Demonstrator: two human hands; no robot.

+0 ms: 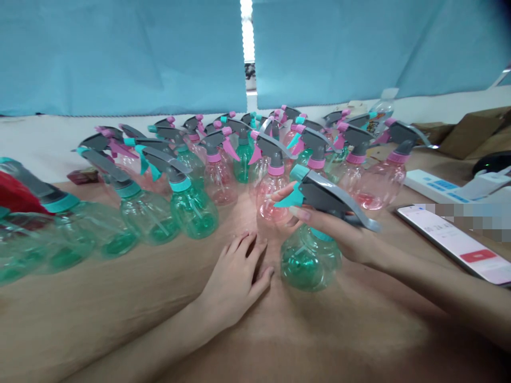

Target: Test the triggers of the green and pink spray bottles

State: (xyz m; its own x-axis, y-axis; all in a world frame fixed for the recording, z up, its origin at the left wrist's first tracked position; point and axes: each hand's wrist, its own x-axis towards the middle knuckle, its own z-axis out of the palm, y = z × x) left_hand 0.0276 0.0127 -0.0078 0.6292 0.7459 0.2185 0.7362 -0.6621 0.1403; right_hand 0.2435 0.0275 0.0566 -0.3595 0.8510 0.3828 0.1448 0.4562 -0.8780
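Observation:
A green spray bottle (305,263) with a grey and teal trigger head tilts slightly near the table's middle. Around its neck, below the trigger head, my right hand (333,226) is closed, with fingers reaching past the teal trigger. My left hand (235,279) rests palm down on the wooden table (167,330), fingers spread, apart from the bottle and holding nothing. Just behind the held bottle stands a pink spray bottle (273,194) with a pink collar. Left of it is another green spray bottle (194,210) with a teal collar.
Several more pink and green spray bottles crowd the back and left, including one pink bottle (379,181). At right lie a phone (451,239) and a white box (435,183), with a brown carton (471,133) behind. A blue curtain (120,58) hangs at the back.

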